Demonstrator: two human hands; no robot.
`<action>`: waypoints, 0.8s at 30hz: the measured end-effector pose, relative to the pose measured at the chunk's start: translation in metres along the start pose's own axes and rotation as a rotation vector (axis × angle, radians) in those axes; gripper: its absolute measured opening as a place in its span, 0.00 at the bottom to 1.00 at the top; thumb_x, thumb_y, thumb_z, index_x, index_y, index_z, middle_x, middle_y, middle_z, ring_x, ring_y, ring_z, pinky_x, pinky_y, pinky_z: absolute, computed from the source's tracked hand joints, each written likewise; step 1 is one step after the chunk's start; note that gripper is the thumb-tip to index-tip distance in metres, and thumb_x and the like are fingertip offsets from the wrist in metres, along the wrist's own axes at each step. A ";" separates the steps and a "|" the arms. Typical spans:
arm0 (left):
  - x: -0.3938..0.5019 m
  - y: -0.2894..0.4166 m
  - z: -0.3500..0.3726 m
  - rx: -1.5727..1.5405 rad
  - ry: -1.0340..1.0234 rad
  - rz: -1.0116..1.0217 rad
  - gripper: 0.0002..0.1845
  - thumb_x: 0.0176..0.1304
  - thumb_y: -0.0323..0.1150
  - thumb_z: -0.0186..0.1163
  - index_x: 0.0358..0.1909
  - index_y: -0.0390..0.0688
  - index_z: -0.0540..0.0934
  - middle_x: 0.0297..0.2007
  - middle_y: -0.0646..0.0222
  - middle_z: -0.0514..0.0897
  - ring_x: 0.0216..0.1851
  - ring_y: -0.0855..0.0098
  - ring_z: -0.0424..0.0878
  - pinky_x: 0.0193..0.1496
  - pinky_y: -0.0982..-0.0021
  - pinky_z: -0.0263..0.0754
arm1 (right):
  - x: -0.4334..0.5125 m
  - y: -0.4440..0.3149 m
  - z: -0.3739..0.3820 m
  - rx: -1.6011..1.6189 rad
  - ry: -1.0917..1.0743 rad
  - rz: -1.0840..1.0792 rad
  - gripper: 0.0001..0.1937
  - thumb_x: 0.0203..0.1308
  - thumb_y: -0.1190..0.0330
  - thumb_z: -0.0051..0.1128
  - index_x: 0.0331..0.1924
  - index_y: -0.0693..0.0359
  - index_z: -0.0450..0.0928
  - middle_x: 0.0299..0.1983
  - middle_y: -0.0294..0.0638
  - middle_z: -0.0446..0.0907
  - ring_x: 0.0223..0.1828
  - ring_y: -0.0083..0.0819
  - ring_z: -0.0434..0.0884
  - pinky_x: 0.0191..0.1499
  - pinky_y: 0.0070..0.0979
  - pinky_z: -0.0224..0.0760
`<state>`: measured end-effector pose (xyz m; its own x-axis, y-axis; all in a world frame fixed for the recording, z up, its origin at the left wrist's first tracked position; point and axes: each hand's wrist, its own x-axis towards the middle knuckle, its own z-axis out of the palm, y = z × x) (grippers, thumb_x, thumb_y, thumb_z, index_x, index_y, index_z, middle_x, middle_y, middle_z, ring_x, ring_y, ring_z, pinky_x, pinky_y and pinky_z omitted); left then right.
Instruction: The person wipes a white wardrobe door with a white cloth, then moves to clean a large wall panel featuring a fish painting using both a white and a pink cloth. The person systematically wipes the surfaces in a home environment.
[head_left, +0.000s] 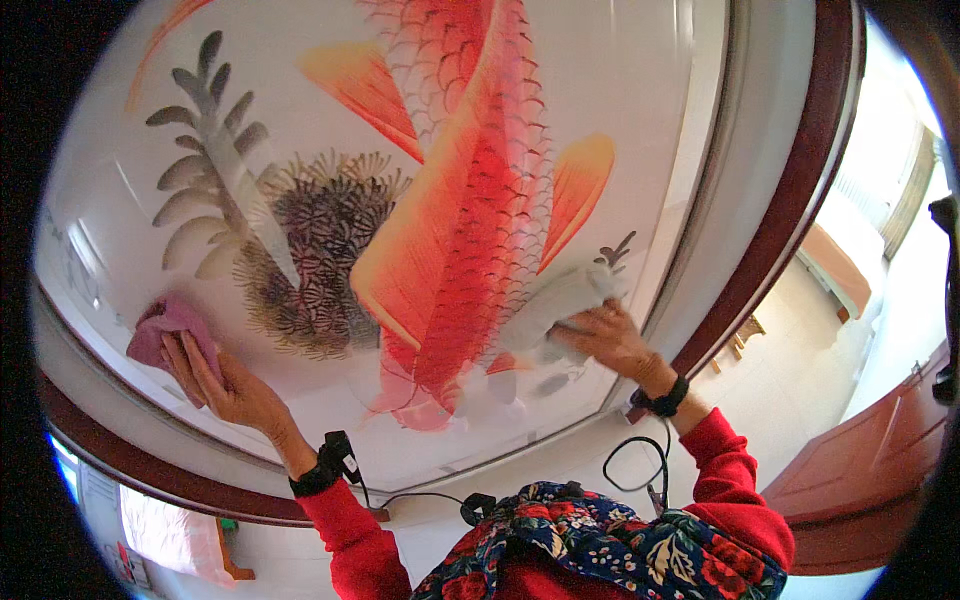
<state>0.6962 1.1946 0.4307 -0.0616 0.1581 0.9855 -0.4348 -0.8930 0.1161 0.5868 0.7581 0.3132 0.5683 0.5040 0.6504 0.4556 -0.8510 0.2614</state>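
Observation:
An upright glass panel with a printed orange koi and dark water plants fills most of the view before me. At its lower left, my left hand presses a folded purple cloth flat against the surface, fingers stretched over it. Toward the lower right, my right hand is blurred, its fingers bent at the edge of a pale, whitish cloth that lies against the glass over part of the print. Motion blur hides how the fingers grip that cloth.
A dark red wooden frame borders the panel. Black cables run from bands on both wrists. A reddish-brown door stands at lower right. Beds show beyond the panel, one with a pink-white cover, one with an orange cover.

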 end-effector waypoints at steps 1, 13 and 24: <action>0.001 -0.001 0.005 0.041 0.011 0.032 0.19 0.67 0.30 0.54 0.57 0.35 0.75 0.62 0.54 0.71 0.64 0.52 0.66 0.67 0.54 0.57 | 0.004 0.019 -0.003 -0.002 0.133 -0.011 0.24 0.50 0.68 0.58 0.55 0.41 0.75 0.56 0.31 0.75 0.60 0.34 0.71 0.69 0.42 0.55; -0.005 -0.004 0.012 -0.039 0.062 0.090 0.18 0.66 0.30 0.53 0.56 0.36 0.77 0.59 0.50 0.73 0.61 0.51 0.69 0.67 0.51 0.57 | 0.050 0.108 -0.072 -0.260 0.661 0.444 0.32 0.32 0.86 0.45 0.49 0.56 0.80 0.56 0.44 0.74 0.62 0.47 0.68 0.67 0.43 0.56; -0.010 -0.001 0.013 0.016 0.030 0.084 0.17 0.66 0.28 0.54 0.55 0.34 0.77 0.60 0.52 0.73 0.62 0.54 0.69 0.67 0.55 0.59 | -0.154 -0.011 0.095 0.157 0.349 0.966 0.30 0.34 0.85 0.52 0.51 0.62 0.72 0.49 0.52 0.73 0.51 0.53 0.72 0.53 0.39 0.67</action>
<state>0.7089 1.1880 0.4225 -0.1237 0.0946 0.9878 -0.4128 -0.9101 0.0354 0.5596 0.7037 0.1422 0.5199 -0.4748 0.7101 0.0098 -0.8280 -0.5607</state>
